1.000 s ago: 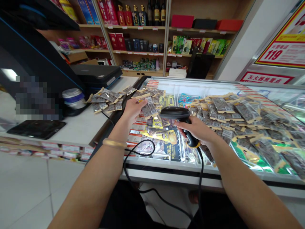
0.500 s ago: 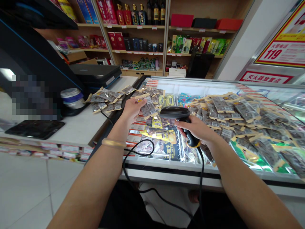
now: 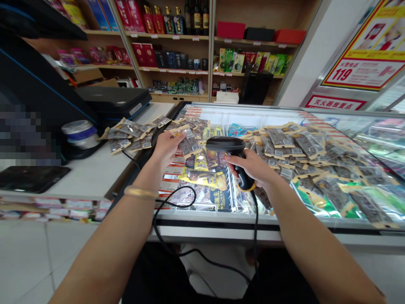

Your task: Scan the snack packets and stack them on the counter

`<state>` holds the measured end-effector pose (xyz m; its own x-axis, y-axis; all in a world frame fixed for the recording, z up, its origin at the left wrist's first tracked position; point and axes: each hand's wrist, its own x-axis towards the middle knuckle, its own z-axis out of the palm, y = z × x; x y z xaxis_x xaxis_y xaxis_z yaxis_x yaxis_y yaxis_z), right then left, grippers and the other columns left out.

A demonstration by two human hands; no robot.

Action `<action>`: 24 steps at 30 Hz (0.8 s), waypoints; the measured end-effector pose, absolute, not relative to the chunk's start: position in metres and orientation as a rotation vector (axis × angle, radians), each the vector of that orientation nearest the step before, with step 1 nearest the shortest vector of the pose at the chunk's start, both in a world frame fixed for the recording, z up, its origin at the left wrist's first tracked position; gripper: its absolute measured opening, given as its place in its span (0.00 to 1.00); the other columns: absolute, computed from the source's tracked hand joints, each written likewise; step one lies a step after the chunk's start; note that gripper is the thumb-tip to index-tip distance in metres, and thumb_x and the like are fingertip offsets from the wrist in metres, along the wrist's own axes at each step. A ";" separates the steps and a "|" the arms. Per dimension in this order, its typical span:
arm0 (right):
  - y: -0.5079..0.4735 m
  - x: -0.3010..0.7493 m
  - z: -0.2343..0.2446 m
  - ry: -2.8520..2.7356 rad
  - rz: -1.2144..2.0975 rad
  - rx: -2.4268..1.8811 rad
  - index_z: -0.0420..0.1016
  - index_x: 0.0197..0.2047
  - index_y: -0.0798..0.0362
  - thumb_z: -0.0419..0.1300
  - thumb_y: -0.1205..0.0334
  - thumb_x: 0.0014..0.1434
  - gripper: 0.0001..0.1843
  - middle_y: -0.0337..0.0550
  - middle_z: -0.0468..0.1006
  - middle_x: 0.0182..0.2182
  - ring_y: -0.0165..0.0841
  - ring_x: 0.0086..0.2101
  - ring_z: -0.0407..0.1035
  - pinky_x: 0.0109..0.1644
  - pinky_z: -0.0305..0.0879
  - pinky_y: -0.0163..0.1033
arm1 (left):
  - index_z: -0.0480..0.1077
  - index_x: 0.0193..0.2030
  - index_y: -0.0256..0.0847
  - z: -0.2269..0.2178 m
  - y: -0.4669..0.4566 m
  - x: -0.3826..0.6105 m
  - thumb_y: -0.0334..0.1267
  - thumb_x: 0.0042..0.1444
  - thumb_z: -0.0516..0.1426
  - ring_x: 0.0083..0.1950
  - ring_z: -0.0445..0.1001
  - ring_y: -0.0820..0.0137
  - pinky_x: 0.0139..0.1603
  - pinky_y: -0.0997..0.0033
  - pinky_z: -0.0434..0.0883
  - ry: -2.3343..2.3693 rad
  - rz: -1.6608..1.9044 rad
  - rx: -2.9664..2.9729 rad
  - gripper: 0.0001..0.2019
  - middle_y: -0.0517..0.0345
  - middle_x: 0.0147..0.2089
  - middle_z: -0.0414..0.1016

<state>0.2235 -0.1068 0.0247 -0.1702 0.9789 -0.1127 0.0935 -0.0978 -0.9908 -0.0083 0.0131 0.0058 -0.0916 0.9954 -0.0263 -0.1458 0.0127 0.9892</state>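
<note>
Scanner is gripped in the right hand, packet pinched in the left hand, poster reading "119".

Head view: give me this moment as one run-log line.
left hand: holds packet | right hand: grips barcode scanner, nose toward packet | rest: packet pile on glass-topped case

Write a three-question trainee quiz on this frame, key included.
1. Multiple choice: what does the left hand hold?
(a) a bottle
(b) a packet
(c) a price sign
2. True or false: the gold bangle is worn on the left arm.
3. Fill in: the right hand grips a black handheld ___ with a cord.

Key:
1. b
2. True
3. scanner
</note>
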 end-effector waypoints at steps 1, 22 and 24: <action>-0.108 0.227 0.027 -1.310 1.373 -1.243 0.68 0.24 0.52 0.72 0.47 0.47 0.21 0.37 0.69 0.19 0.26 0.19 0.62 0.24 0.58 0.36 | 0.75 0.39 0.36 0.010 0.013 -0.004 0.34 0.49 0.70 0.32 0.79 0.69 0.38 0.66 0.80 1.166 1.321 1.063 0.12 0.58 0.32 0.79; -0.151 0.406 0.037 -0.676 0.979 -1.275 0.72 0.33 0.52 0.73 0.53 0.48 0.17 0.34 0.68 0.20 0.27 0.19 0.62 0.22 0.61 0.34 | 0.73 0.64 0.42 0.046 -0.006 0.264 0.40 0.61 0.62 0.80 0.48 0.44 0.77 0.40 0.47 1.145 0.711 2.329 0.23 0.40 0.76 0.59; -0.148 0.405 0.032 -0.665 0.986 -1.281 0.72 0.33 0.52 0.74 0.54 0.49 0.17 0.35 0.69 0.20 0.27 0.19 0.62 0.22 0.61 0.34 | 0.74 0.63 0.47 0.046 -0.012 0.264 0.42 0.65 0.58 0.80 0.50 0.43 0.76 0.31 0.44 1.179 0.511 2.445 0.21 0.42 0.77 0.60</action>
<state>0.4051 -0.1479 0.0321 0.4555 0.8832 -0.1116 -0.2276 -0.0057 -0.9737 0.2642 -0.0121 0.0455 0.5827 0.7972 0.1576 0.6600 -0.5774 0.4807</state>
